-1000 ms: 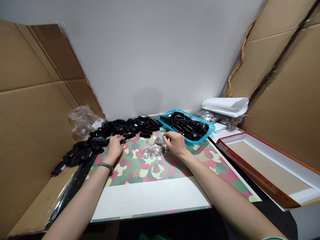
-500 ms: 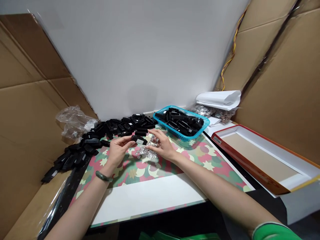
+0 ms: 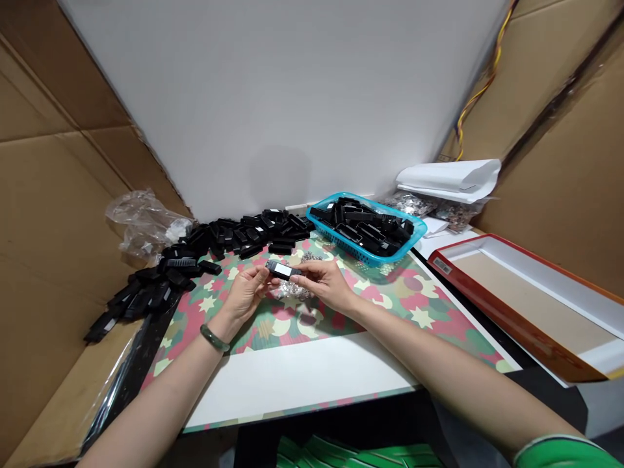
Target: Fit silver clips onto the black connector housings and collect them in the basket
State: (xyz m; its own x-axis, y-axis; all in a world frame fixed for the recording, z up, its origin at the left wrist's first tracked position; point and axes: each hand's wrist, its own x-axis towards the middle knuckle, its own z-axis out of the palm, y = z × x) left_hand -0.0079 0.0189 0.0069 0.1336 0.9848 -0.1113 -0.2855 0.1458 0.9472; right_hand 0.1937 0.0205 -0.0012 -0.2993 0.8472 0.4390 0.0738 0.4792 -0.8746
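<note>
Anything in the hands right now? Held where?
Yes, one black block, held between both hands: the left hand grips its left end, the right hand its right end.

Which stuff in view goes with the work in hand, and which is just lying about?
Likely in use:
- black piece, held by left hand and right hand
- silvery bits under the hands
- heap of similar pieces
- blue basket of similar pieces

Apparently lying about:
- clear plastic bag
- red-edged open box
- white folded sheet
- yellow cable
</note>
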